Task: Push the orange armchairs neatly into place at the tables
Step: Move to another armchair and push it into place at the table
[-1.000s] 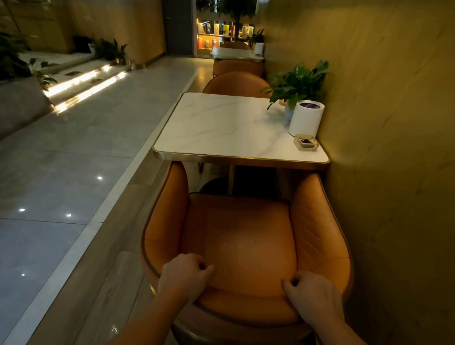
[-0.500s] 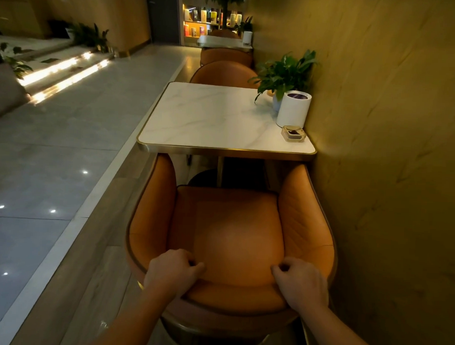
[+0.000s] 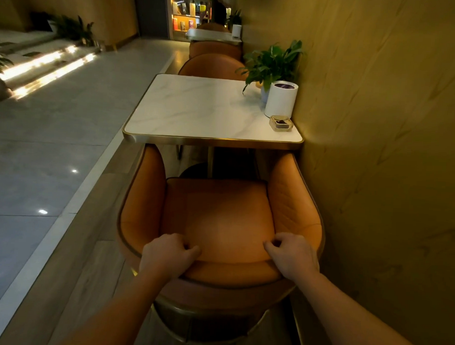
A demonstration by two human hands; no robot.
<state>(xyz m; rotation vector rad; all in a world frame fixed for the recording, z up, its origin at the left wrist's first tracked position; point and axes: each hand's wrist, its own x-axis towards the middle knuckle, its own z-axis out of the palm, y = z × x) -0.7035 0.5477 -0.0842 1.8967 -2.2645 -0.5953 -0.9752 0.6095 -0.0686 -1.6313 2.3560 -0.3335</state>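
Head cam: my left hand (image 3: pixel 166 255) and right hand (image 3: pixel 293 254) are both clamped on the padded top of the orange armchair (image 3: pixel 219 218) backrest. Smooth leathery tub shape, armrests tucked just under the gold-rimmed marble counter (image 3: pixel 197 106), right beside the wall (image 3: pixel 377 126).

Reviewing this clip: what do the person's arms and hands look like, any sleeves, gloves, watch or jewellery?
Both forearms are bare as far as the frame shows, with no sleeves visible. The left hand and right hand wear no gloves. No watch, bracelet or ring is visible, though dim light hides fine detail.
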